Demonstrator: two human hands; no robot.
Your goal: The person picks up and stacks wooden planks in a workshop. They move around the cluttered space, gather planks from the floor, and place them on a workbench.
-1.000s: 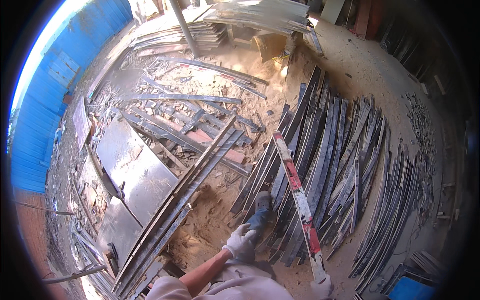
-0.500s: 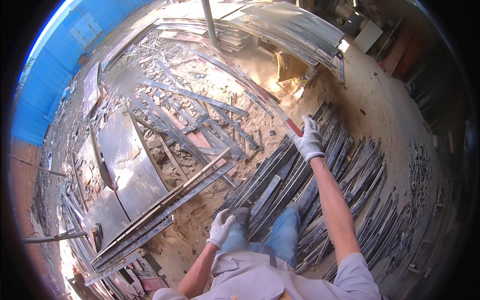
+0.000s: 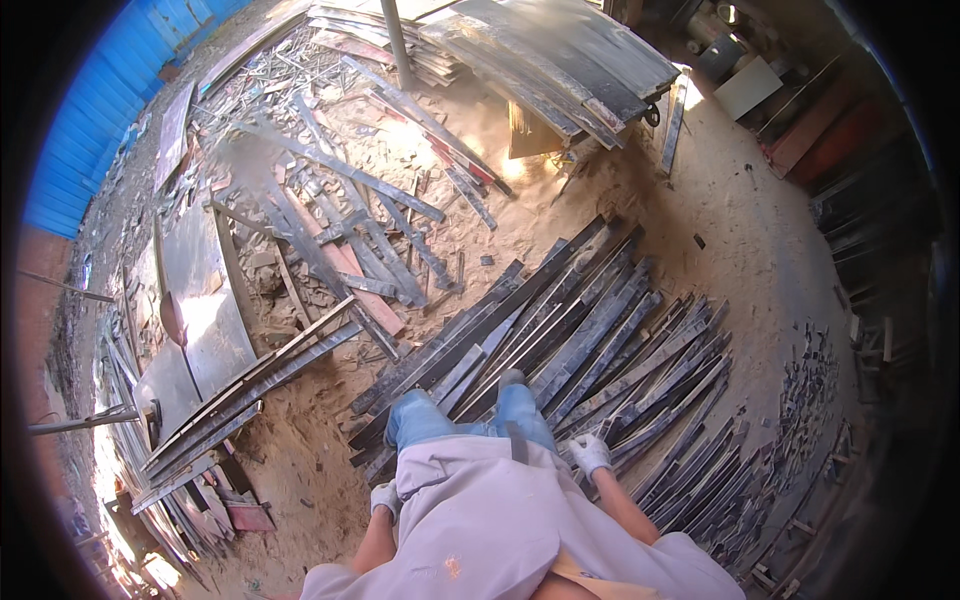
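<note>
My left hand [image 3: 384, 497], in a white work glove, hangs beside my hip against the hem of my light shirt [image 3: 470, 500]; its fingers are largely hidden. My right hand [image 3: 589, 453], gloved as well, is low by my other hip, with its fingers loosely apart and nothing visible in it. Closest to it is a broad pile of long, dark, narrow wood strips [image 3: 600, 350] fanned over the sandy ground. My legs [image 3: 470, 415] stand at the near end of that pile. Farther ahead, a strip with a red edge [image 3: 470, 165] lies among other strips.
A stack of dark panels [image 3: 560, 65] stands far ahead beside a metal pole [image 3: 396, 45]. To the left are large smooth sheets [image 3: 200, 270], scattered wood scraps [image 3: 300, 190] and a stack of long boards [image 3: 250, 385]. Small dark offcuts [image 3: 800, 400] cover the ground at right.
The red-edged strip near my outstretched right hand has left it and lies on the ground ahead. Both hands have drawn back to my hips. My view has shifted right.
</note>
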